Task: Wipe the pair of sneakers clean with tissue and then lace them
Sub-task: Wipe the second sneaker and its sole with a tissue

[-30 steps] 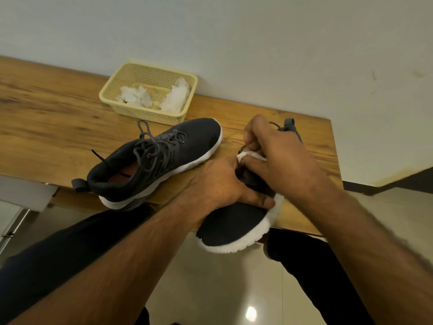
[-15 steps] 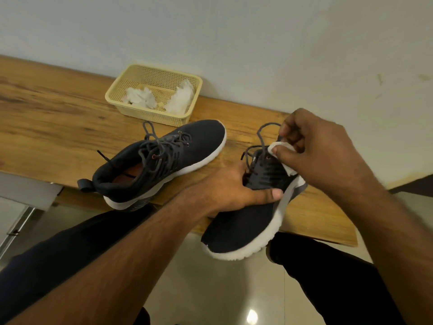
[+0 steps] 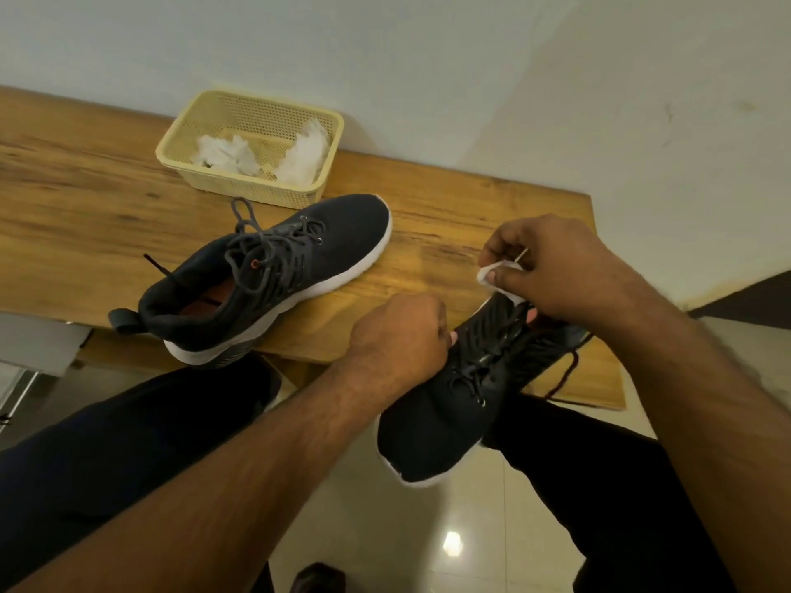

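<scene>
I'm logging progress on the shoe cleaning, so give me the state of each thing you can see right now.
held sneaker: gripped, toe toward camera, laces loose
left hand: grips held sneaker's side
right hand: pinches tissue
tissue: folded, above the sneaker's collar
other sneaker: on table, laces loose
basket: on table, holds crumpled tissues
table: bears sneaker and basket

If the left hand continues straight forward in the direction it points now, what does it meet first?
The left hand, gripping the held dark mesh sneaker, points up and to the right. It would probably meet the right hand pinching the white tissue; depth is unclear.
</scene>
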